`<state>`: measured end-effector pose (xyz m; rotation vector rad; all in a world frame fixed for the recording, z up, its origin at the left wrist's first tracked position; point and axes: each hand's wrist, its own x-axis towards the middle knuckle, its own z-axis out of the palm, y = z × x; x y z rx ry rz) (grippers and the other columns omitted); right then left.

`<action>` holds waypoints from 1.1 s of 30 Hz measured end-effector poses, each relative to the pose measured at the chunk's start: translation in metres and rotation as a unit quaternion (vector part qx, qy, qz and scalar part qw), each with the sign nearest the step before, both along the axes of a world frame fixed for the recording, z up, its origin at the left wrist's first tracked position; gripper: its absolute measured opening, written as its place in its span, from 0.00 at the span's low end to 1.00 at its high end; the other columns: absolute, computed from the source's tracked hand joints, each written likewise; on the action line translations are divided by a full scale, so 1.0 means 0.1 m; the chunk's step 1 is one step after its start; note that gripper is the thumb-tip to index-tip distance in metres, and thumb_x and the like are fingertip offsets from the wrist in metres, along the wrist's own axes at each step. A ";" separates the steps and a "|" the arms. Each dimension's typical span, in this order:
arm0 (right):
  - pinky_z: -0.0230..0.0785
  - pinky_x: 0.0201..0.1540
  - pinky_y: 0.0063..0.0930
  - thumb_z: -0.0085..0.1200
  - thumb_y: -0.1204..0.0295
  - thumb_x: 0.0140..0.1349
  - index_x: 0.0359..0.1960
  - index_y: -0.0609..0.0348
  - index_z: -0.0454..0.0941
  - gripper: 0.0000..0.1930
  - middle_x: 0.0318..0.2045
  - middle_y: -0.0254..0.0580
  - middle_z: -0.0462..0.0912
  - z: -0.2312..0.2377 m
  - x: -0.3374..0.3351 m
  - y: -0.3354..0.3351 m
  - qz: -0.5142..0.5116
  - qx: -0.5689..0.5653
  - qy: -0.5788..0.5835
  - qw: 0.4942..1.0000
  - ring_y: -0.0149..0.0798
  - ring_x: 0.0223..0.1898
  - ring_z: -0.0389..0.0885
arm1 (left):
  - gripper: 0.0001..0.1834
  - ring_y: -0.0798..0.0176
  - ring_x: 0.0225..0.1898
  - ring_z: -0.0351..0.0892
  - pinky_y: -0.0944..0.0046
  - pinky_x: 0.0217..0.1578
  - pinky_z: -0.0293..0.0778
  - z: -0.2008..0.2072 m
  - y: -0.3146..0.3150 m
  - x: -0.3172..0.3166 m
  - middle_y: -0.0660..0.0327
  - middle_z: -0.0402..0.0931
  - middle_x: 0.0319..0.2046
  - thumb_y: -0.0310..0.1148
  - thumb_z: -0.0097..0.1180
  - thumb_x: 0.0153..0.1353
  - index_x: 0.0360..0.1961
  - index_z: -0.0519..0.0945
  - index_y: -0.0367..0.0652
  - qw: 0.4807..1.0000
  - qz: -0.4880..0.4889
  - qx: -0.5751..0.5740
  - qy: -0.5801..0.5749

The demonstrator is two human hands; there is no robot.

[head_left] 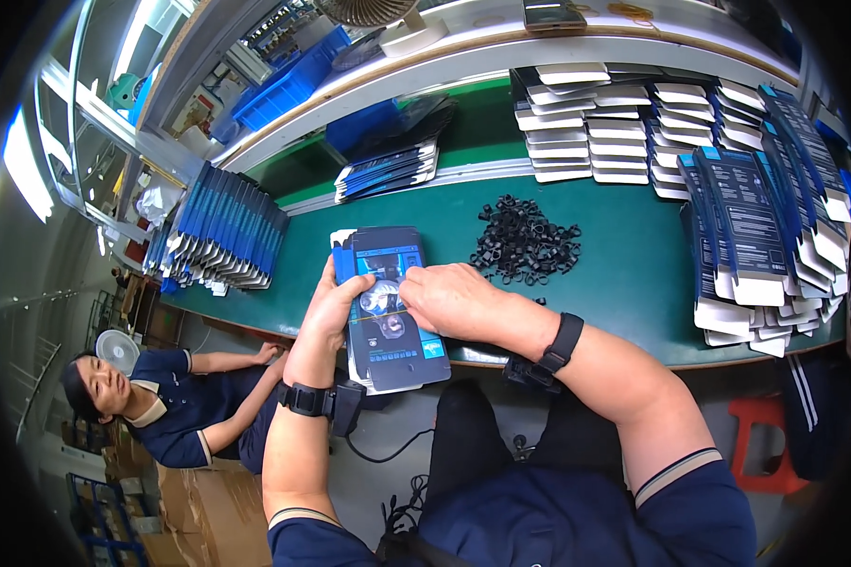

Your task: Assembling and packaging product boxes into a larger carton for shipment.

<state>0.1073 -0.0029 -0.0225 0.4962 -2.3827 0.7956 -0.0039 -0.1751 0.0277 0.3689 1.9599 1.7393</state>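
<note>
A bundle of flattened printed cardboard boxes (388,354), dark blue and black with white edges, lies tilted over the front edge of the table. My left hand (327,304) grips its left side, the thumb lying on the printed face. A thin yellowish band (373,317) seems to run across that face. My right hand (452,300) is at the right side of the bundle, its fingers curled and pressed together over the edge. What those fingertips hold is hidden. Beyond my right hand, a pile of small black ring-like parts (525,241) rests on the green table (624,283).
Flattened boxes stand in a row (225,222) at the left. More lie in a small stack (388,172) at the back. Tall stacks of boxes (742,217) fill the right side. A shelf (482,42) crosses behind. A co-worker (175,402) sits at the left.
</note>
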 end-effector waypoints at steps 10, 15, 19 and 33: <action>0.68 0.30 0.38 0.51 0.72 0.50 0.26 0.59 0.71 0.04 0.22 0.44 0.76 0.22 0.09 0.11 0.180 -0.151 -0.173 0.956 0.47 0.26 0.77 | 0.25 0.55 0.43 0.81 0.55 0.44 0.79 -0.50 -0.36 -0.25 0.53 0.77 0.45 0.23 0.53 0.56 0.57 0.69 0.35 0.975 0.038 0.162 -0.147; 0.69 0.29 0.42 0.52 0.72 0.49 0.25 0.57 0.72 0.04 0.22 0.45 0.77 0.14 0.11 0.13 0.127 -0.070 -0.098 0.985 0.52 0.27 0.78 | 0.25 0.52 0.44 0.80 0.51 0.44 0.79 -0.75 -0.36 -0.60 0.53 0.76 0.45 0.24 0.53 0.56 0.56 0.67 0.40 0.960 0.149 0.216 -0.094; 0.71 0.28 0.43 0.53 0.71 0.51 0.25 0.57 0.72 0.04 0.22 0.45 0.78 0.12 0.13 0.02 0.121 -0.047 -0.056 0.990 0.52 0.26 0.78 | 0.17 0.51 0.45 0.79 0.49 0.52 0.72 -0.85 -0.29 -1.01 0.55 0.79 0.45 0.37 0.54 0.61 0.48 0.74 0.39 0.911 0.260 0.303 -0.106; 0.71 0.29 0.45 0.50 0.73 0.52 0.25 0.58 0.72 0.03 0.24 0.46 0.78 -0.01 0.05 0.04 0.105 0.005 -0.142 0.984 0.53 0.27 0.78 | 0.57 0.47 0.64 0.60 0.53 0.60 0.66 -0.50 0.66 -0.97 0.41 0.42 0.68 0.41 0.64 0.54 0.71 0.34 0.43 0.869 0.493 0.028 0.031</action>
